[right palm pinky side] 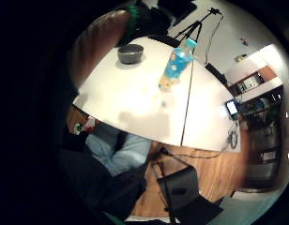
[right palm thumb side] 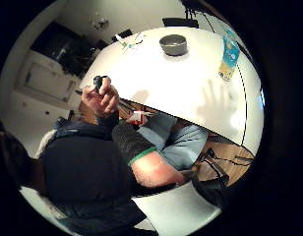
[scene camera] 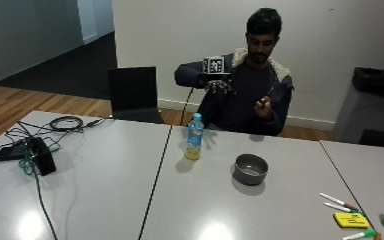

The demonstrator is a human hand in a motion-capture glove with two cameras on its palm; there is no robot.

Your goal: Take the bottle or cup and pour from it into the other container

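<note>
Gloved right hand [scene camera: 217, 86] fingers hang relaxed, holding nothing, well above the juice bottle [scene camera: 194, 136]. Looks light, slick plastic; grab mid-body.

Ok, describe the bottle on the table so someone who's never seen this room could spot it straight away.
On the grey table, look along the dark seam that runs down its top, in front of the seated person. The bottle stands upright just beside that seam, apart from the grey bowl. It is the only tall thing there, with a blue cap and label and yellowish liquid.
</note>
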